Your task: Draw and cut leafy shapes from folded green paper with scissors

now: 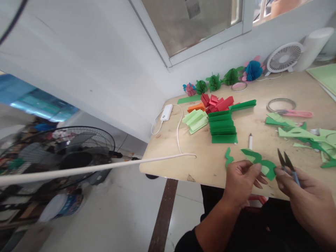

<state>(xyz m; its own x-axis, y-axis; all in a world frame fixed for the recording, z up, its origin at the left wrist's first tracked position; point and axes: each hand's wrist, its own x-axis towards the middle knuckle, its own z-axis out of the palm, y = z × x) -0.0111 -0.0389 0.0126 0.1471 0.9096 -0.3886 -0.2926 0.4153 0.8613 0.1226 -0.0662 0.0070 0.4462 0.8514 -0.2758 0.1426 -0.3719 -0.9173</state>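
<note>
Near the table's front edge, my left hand (240, 180) pinches a curvy cut-out of dark green paper (268, 172) between thumb and fingers. Lighter green shows at parts of it. My right hand (301, 190) grips a pair of thread snips (288, 164), their dark blades pointing up and slightly apart. The right fingertips are at the right end of the green cut-out; whether they pinch it I cannot tell. A small wavy green paper piece (229, 156) lies just beyond my left hand. Behind the cut-out is a white pen (250, 141) with a dark tip.
Folded green paper (223, 127), light green folds (195, 120) and red folded paper (217, 103) lie mid-table. Paper scraps (307, 134) spread at right, near a tape ring (281, 104). Honeycomb paper figures (214, 82) and a small fan (285, 57) line the wall. A white cable (168, 159) crosses the left edge.
</note>
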